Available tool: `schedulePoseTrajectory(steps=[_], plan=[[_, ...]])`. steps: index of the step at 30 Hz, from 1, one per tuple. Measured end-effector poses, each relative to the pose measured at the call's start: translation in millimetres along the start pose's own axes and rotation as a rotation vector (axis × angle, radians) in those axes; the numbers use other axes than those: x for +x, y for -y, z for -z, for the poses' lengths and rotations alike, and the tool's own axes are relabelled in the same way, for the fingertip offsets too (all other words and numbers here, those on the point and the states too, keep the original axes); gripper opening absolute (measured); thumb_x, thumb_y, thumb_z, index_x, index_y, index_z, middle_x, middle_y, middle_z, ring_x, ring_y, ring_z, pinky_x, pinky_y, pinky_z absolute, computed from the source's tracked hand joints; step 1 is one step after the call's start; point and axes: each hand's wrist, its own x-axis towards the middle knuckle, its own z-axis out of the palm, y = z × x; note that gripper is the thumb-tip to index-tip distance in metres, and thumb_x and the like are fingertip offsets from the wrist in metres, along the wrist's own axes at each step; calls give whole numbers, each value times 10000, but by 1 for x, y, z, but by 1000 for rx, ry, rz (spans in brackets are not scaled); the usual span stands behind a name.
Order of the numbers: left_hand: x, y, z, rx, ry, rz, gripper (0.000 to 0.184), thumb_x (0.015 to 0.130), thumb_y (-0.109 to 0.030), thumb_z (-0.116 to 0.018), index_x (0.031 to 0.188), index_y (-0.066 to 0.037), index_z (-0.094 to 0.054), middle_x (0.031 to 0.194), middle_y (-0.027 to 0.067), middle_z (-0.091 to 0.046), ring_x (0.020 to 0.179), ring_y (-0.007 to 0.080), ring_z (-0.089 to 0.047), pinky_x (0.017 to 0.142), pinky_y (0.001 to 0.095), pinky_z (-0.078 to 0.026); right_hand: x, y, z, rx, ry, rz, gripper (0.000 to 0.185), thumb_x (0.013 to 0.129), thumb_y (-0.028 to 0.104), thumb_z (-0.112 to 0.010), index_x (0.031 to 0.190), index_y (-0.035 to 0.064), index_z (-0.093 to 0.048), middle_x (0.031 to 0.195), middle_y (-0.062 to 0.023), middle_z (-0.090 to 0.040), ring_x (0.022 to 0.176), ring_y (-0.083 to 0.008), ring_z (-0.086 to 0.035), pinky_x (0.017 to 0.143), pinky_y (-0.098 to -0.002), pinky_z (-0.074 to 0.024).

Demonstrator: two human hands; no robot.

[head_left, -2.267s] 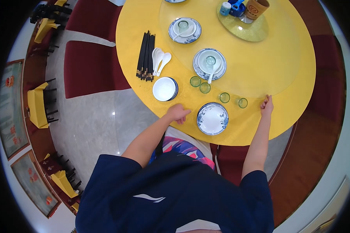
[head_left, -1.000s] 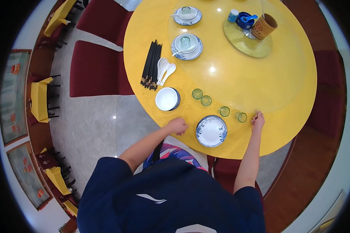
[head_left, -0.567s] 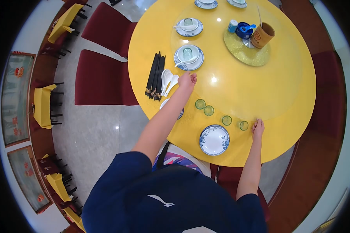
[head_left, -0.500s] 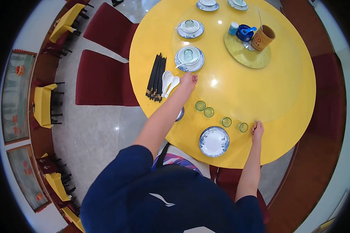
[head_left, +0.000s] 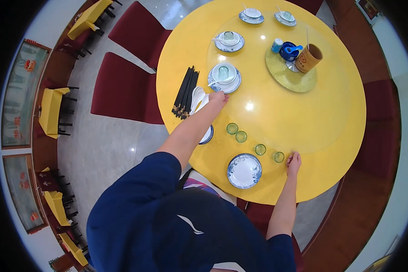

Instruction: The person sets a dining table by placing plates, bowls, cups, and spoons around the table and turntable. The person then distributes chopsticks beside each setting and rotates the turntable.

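My left hand (head_left: 219,99) is closed at the rim of the clear glass turntable (head_left: 276,122), just below a blue-patterned plate (head_left: 217,87) with a bowl, spoon and glass on it. My left forearm partly hides white spoons (head_left: 196,96) and a stack of bowls (head_left: 207,135). Black chopsticks (head_left: 185,93) lie left of the spoons. My right hand (head_left: 294,162) has its fingers closed at the turntable's near right rim. Beside it is a green glass (head_left: 279,157), one of several in a loose row. A stack of patterned plates (head_left: 244,171) sits near the table's front edge.
The round table (head_left: 344,156) has a yellow cloth. On the turntable, a gold disc (head_left: 299,84) bears a brown cup (head_left: 308,58), a blue bowl and a small jar. More place settings stand farther back. Dark red chairs (head_left: 122,88) are on the left.
My left hand has moved from beside the bowls up to the turntable's rim. The settings have swung leftward and back round the turntable since the earliest frame. The view has also shifted.
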Motion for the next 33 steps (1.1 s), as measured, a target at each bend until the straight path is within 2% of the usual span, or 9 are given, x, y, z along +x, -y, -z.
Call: schedulePoseTrajectory(steps=[2,3,5,9,14,18,26,30,33], plan=[[-15,4,10,24,-1,5,187,873,38,-417,1036,49,-507,952,173,-637,823,265,-666,686,368,-557,1,-4,0,-5,-6,20,224,988,309,-475,943,100,-541,654,24,-482,470,-58,-421,382,-194,-281],[-20,9,14,24,4,5,187,873,38,-417,1036,49,-507,952,173,-637,823,265,-666,686,368,-557,1,-4,0,-9,-8,40,223,988,306,-473,931,100,-538,653,22,-484,472,-57,-423,384,-193,-281],[-30,16,20,14,-9,9,180,887,28,-431,1042,77,-506,880,188,-630,674,276,-651,608,373,-581,2,-3,-2,-13,-16,44,223,988,302,-472,923,101,-541,652,24,-485,474,-55,-423,387,-192,-280],[-51,28,26,-6,-22,57,198,879,48,-413,1053,83,-501,906,205,-616,694,287,-647,601,381,-591,-1,-5,-2,-45,-23,49,224,988,297,-474,903,103,-547,651,28,-492,484,-51,-427,393,-188,-279],[-58,25,27,24,-17,5,168,871,69,-401,1000,87,-508,893,223,-592,736,295,-644,608,397,-594,-1,-2,-1,-71,-12,32,225,981,292,-490,919,98,-584,650,39,-494,490,-40,-432,396,-183,-284],[-39,24,23,25,8,9,153,859,72,-393,963,92,-504,898,232,-583,735,307,-642,619,410,-598,-1,-5,1,-104,14,9,220,970,278,-516,904,95,-620,639,48,-493,489,-33,-443,404,-175,-301],[-19,5,17,172,42,-86,122,845,47,-408,913,95,-498,841,231,-583,695,299,-639,591,410,-602,5,-22,-4,-173,-8,135,261,964,256,-526,863,44,-641,642,31,-491,517,-54,-454,455,-198,-350],[-16,1,7,181,54,-163,168,859,29,-410,969,93,-520,852,217,-595,676,293,-639,581,396,-605,2,-19,-6,-155,-39,106,258,963,252,-522,860,45,-637,641,29,-489,524,-59,-455,463,-202,-352],[-15,4,3,200,50,-131,199,868,17,-412,1012,105,-517,873,216,-601,696,304,-650,590,400,-609,-4,-12,-8,-130,-61,96,267,966,266,-512,864,50,-631,637,29,-491,507,-63,-456,446,-207,-342]])
